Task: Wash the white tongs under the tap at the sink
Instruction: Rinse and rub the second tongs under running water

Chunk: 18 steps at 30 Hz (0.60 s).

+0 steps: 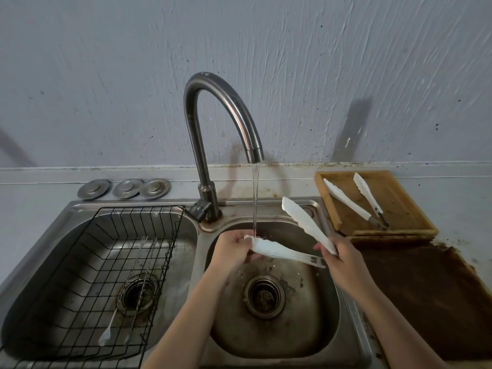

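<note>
Tongs [292,243] splayed open over sink [306,339]: left hand [231,249] grip pinches lower blade tip under tap [226,113] stream for rinsing, right hand [343,257] grip closed round hinge end, steadying.

Place: a worn home kitchen.
Evidence: double-bowl steel sink [343,302], gooseneck tap [213,102] running, wire dish rack [170,251], wooden tray [415,225] on stained tabletop [458,209].

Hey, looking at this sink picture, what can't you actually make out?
Head view only:
- Left hand fingers: tucked under the tongs.
- Tongs' hinge: hidden by the right hand.
- Dish rack: cut off by the bottom-left edge.
- Drain: contents too dark to tell.
</note>
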Each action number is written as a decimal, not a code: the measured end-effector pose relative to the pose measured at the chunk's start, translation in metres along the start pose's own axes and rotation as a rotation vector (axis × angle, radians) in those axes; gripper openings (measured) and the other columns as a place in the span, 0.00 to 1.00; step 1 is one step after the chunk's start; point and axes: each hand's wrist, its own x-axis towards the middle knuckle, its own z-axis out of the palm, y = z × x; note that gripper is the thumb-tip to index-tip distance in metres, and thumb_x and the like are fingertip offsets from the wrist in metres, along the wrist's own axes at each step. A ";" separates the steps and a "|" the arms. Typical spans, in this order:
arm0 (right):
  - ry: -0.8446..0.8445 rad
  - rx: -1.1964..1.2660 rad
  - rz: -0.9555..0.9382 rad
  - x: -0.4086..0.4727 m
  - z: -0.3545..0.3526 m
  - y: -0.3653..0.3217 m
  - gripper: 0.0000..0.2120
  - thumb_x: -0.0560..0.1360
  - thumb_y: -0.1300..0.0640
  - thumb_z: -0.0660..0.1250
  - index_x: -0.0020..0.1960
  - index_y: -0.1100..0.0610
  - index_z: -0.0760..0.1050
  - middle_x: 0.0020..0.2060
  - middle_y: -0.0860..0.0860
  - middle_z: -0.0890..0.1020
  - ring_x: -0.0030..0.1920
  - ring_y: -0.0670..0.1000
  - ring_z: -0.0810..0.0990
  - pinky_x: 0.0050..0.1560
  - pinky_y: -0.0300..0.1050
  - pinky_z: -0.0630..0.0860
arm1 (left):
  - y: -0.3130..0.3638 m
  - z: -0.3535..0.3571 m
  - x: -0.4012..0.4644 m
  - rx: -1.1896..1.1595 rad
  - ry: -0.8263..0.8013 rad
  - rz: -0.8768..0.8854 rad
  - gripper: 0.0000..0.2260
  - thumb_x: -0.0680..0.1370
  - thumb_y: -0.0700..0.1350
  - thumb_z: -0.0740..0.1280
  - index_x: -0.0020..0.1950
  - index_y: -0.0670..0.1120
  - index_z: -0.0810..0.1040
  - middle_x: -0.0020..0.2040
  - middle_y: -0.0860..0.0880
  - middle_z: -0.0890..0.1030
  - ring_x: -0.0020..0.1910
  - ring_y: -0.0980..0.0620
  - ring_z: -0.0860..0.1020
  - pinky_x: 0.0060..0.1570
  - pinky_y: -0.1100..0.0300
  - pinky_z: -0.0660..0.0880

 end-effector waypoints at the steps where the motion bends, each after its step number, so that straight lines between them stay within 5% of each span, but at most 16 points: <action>1: 0.006 -0.001 -0.012 0.000 0.001 0.000 0.07 0.78 0.59 0.61 0.45 0.50 0.73 0.40 0.46 0.76 0.40 0.44 0.76 0.37 0.36 0.69 | 0.001 -0.002 0.000 0.047 0.007 0.005 0.08 0.76 0.34 0.64 0.48 0.42 0.82 0.40 0.45 0.84 0.36 0.49 0.83 0.47 0.51 0.81; 4: 0.010 -0.029 -0.047 -0.002 0.005 -0.003 0.07 0.77 0.60 0.61 0.44 0.49 0.74 0.39 0.44 0.77 0.42 0.45 0.78 0.39 0.36 0.70 | 0.007 -0.005 0.000 0.198 0.030 0.035 0.06 0.73 0.36 0.70 0.49 0.37 0.81 0.35 0.45 0.82 0.25 0.53 0.80 0.40 0.54 0.82; 7: 0.014 -0.030 -0.086 -0.005 0.007 -0.013 0.06 0.78 0.60 0.61 0.45 0.52 0.74 0.37 0.43 0.76 0.41 0.43 0.76 0.38 0.33 0.69 | 0.017 -0.007 -0.007 0.471 0.060 0.101 0.07 0.69 0.44 0.75 0.39 0.42 0.79 0.29 0.49 0.79 0.18 0.60 0.74 0.23 0.68 0.73; 9: 0.026 -0.025 -0.101 -0.005 0.007 -0.018 0.06 0.78 0.60 0.60 0.45 0.53 0.73 0.35 0.43 0.75 0.39 0.42 0.75 0.35 0.31 0.68 | 0.020 -0.007 -0.009 0.658 0.093 0.146 0.12 0.68 0.51 0.75 0.37 0.45 0.77 0.28 0.52 0.78 0.23 0.60 0.75 0.24 0.67 0.71; 12: 0.036 -0.011 -0.101 -0.006 0.006 -0.023 0.04 0.78 0.60 0.61 0.45 0.53 0.72 0.35 0.42 0.74 0.39 0.41 0.74 0.34 0.27 0.70 | 0.020 -0.003 -0.008 0.853 0.142 0.170 0.17 0.70 0.59 0.70 0.43 0.45 0.77 0.36 0.51 0.78 0.40 0.50 0.78 0.39 0.60 0.71; 16: 0.020 -0.023 -0.112 -0.008 0.006 -0.026 0.08 0.78 0.59 0.61 0.41 0.50 0.71 0.35 0.47 0.77 0.37 0.45 0.75 0.34 0.30 0.70 | 0.017 -0.001 -0.005 0.718 0.124 0.235 0.16 0.77 0.52 0.63 0.45 0.39 0.77 0.37 0.43 0.81 0.31 0.51 0.77 0.36 0.56 0.77; 18: -0.016 -0.036 -0.091 -0.009 0.008 -0.027 0.03 0.78 0.56 0.61 0.48 0.50 0.72 0.37 0.45 0.77 0.40 0.45 0.77 0.42 0.29 0.74 | 0.018 -0.002 -0.007 0.571 0.141 0.273 0.13 0.81 0.44 0.57 0.43 0.39 0.76 0.32 0.45 0.78 0.24 0.57 0.76 0.28 0.66 0.76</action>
